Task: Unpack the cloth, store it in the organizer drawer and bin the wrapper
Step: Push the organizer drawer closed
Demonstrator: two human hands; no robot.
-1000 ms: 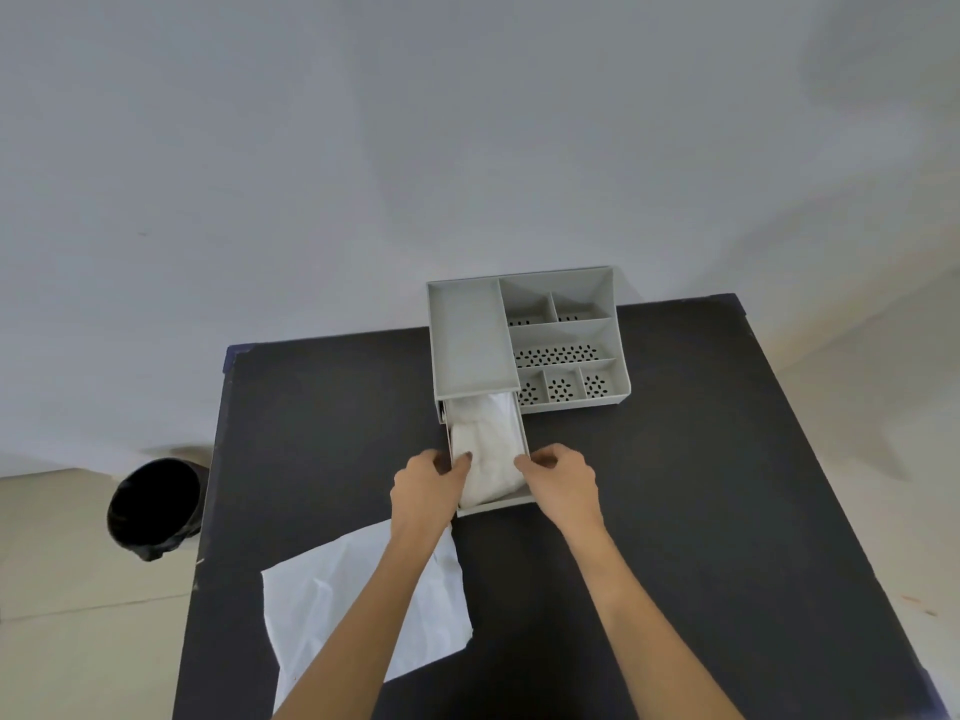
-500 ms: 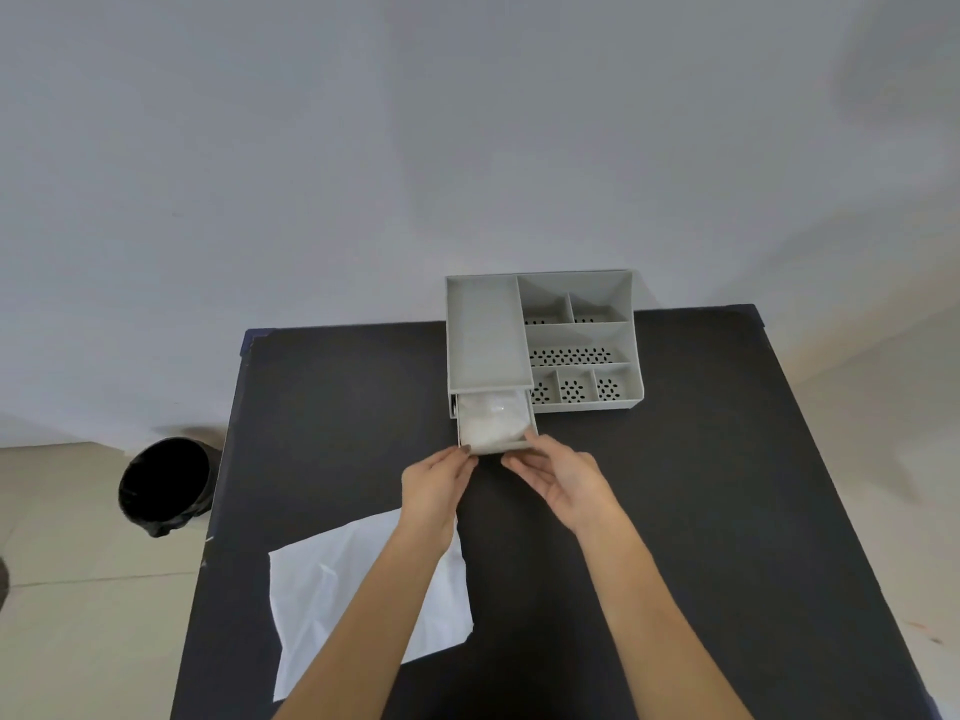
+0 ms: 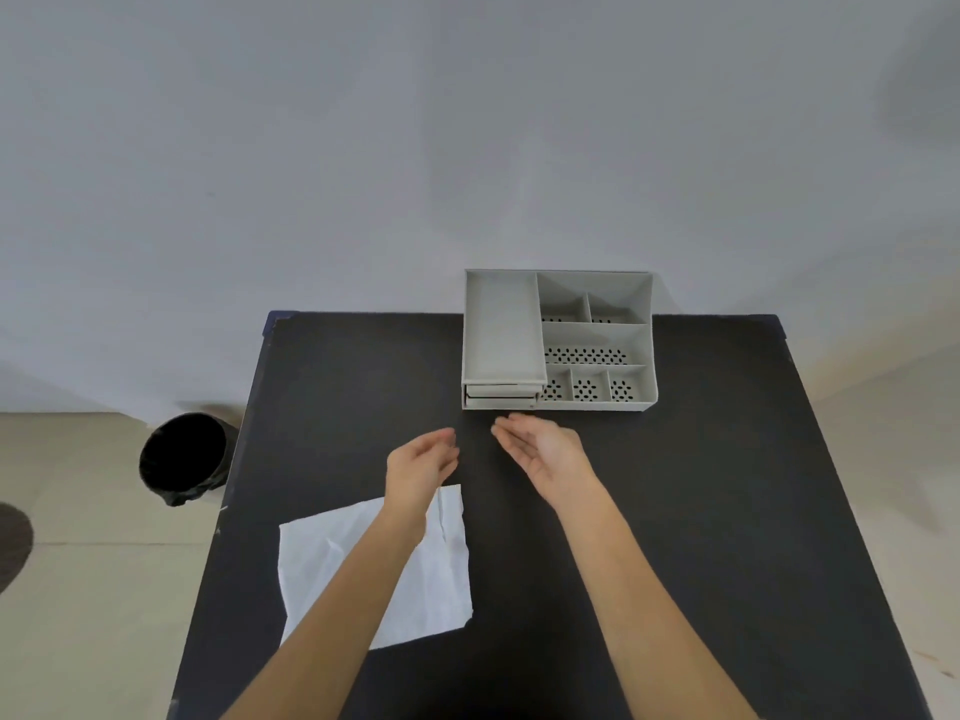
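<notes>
one black bin (image 3: 183, 457) stands on the floor at the far left, beside the one black table (image 3: 727, 511). one white wrapper (image 3: 332, 563) lies flat on the near left part of the table, partly under the left forearm. two bare hands hover over the table, both empty. the left hand (image 3: 421, 467) is loosely open, fingers gently curled and close together, just above the wrapper's far edge, though whether it touches the wrapper is hard to tell. the right hand (image 3: 545, 452) is palm up and open, fingers relaxed and slightly apart, their tips near the front of the drawer (image 3: 500, 398) but not touching it. one grey organizer (image 3: 644, 356) sits at the far edge of the table; its drawer on the left is pushed in flush with the front. the cloth is out of sight. on the organizer's right are six open compartments with dotted floors.
</notes>
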